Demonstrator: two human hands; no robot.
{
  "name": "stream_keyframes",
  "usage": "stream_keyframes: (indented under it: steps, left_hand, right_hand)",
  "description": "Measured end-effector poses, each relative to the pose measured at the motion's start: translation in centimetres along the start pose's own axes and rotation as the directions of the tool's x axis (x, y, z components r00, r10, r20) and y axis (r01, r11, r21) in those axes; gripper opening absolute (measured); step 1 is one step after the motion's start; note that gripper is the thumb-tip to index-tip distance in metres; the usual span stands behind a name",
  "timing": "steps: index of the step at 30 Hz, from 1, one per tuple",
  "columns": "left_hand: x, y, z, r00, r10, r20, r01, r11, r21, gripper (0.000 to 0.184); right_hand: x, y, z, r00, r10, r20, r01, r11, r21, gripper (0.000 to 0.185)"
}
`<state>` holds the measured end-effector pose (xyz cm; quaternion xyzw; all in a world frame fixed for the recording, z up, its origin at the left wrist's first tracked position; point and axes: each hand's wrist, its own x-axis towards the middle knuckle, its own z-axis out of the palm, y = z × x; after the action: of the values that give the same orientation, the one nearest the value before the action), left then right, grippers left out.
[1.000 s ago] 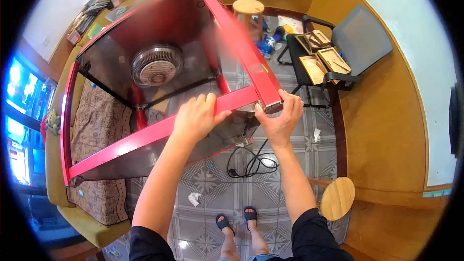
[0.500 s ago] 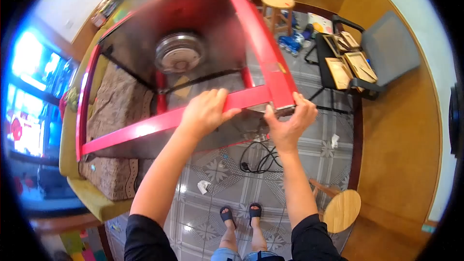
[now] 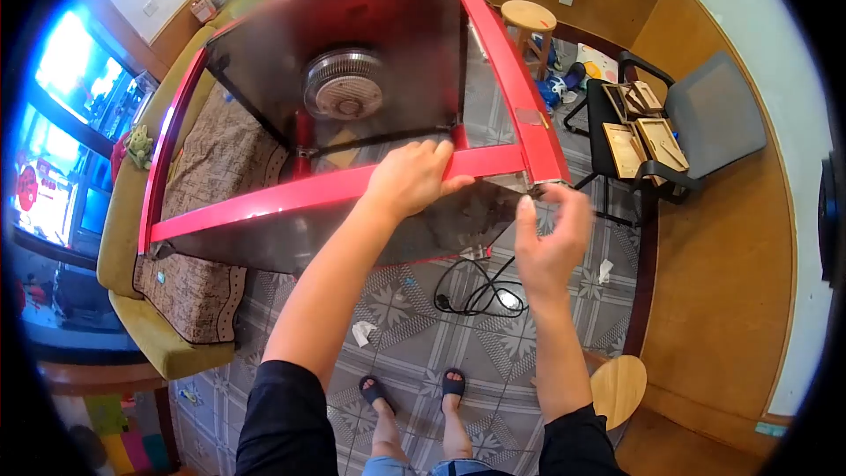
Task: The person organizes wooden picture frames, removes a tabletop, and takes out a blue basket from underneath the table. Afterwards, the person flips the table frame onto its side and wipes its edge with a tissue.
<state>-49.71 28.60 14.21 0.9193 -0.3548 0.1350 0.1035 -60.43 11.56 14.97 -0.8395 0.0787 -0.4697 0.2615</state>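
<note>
A large red metal frame (image 3: 273,200) with dark panels and a round heater-like unit (image 3: 345,85) inside is tilted up before me. My left hand (image 3: 410,178) is wrapped over its near red rail, thumb stretched along the edge. Beside the frame's right corner, my right hand (image 3: 555,238) has its fingers curled and blurred, the thumb pointing up near the corner; a small gap shows between thumb and fingers. Whether it still touches the corner is unclear. Below the frame, a black cable (image 3: 480,293) lies coiled on the tiles.
A green sofa (image 3: 167,335) with a patterned cover stands left. At the right are an office chair (image 3: 714,115) holding wooden frames (image 3: 661,145), and a wooden stool (image 3: 619,388). Another round stool (image 3: 529,15) stands behind. White paper scraps (image 3: 362,332) lie on the floor.
The view has shifted. My right hand has loosened from the frame's corner, its fingers now curled back. My left hand stays on the rail. One foot has moved left, apart from the other.
</note>
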Motion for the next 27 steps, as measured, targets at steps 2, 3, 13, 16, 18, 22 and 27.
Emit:
stream_keyframes:
  steps: [2,3,13,16,18,22,27]
  left_hand:
    - [-0.3,0.0,0.3,1.000,-0.007,-0.031,0.007,1.000,-0.011,0.045]
    - [-0.2,-0.1,0.5,0.999,0.016,-0.045,-0.017,1.000,-0.022,0.044]
    - [-8.2,4.1,-2.6,0.731,0.447,-0.516,-0.537,0.843,-0.032,0.019]
    - [-18.0,4.7,-0.6,0.885,0.084,-0.458,-0.270,0.895,-0.356,0.013]
    - [-25.9,3.5,2.3,0.902,-0.304,-0.307,0.072,0.806,-0.587,0.013]
    - [-42.1,0.6,2.9,0.648,-0.762,0.009,0.676,0.569,-0.468,0.045]
    - [-57.7,0.6,1.5,0.271,-0.945,0.186,0.934,0.211,-0.290,0.043]
  right_hand:
    - [-0.1,-2.6,0.3,0.715,0.384,0.585,-0.441,0.896,-0.049,0.027]
    - [-1.4,-2.3,2.4,0.840,0.234,0.490,-0.189,0.972,-0.140,0.034]
    - [-11.0,-4.6,-2.2,0.675,0.211,0.707,-0.515,0.821,0.247,0.030]
    - [-21.8,-3.6,-3.7,0.488,-0.030,0.872,-0.237,0.957,0.166,0.025]
    - [-25.8,-5.2,-4.0,0.348,-0.104,0.932,-0.102,0.984,0.148,0.020]
    - [-27.8,-12.1,-1.1,0.137,-0.098,0.986,0.012,0.995,0.097,0.043]
    - [-24.3,-23.8,8.0,0.483,-0.484,0.730,0.162,0.868,0.468,0.052]
